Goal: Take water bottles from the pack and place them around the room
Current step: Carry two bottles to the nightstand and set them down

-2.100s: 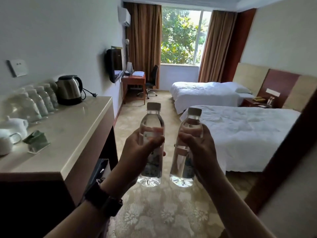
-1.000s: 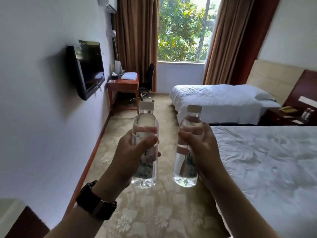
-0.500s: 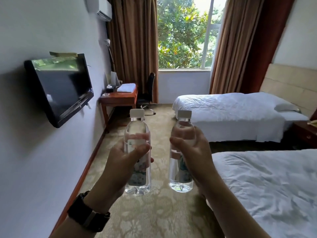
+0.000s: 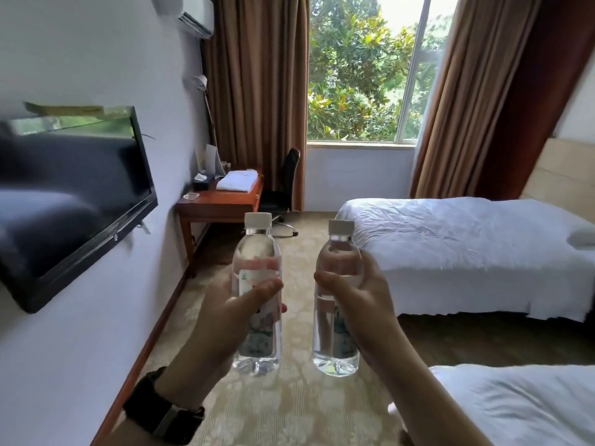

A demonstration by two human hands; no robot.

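head camera view, looking forward and down inside a hotel room. two bare hands are raised side by side in the middle of the picture, each gripping a clear water bottle upright.

the left hand point(image 4: 225, 312), with a dark watch point(image 4: 164, 413) on its wrist, wraps around the label band of the left bottle point(image 4: 256, 294); the thumb lies across the front and the fingertips show through the water behind. the right hand point(image 4: 363, 297) curls around the upper half of the right bottle point(image 4: 336, 300), thumb in front, fingers folded around the far side. both bottles are full, with pale caps on, and stand slightly apart from each other without touching, held in the air above a patterned beige carpet point(image 4: 289, 410).

on the left wall hangs a dark flat television point(image 4: 70, 201). beyond it a wooden desk point(image 4: 222, 201) stands against the wall, with folded white cloth and a tissue box on top, and a black chair point(image 4: 285, 181) just beside it. a window point(image 4: 363, 69) with brown curtains shows green trees. to the right are two beds with white covers: the far bed point(image 4: 467, 249) and the corner of the near bed point(image 4: 521, 403).
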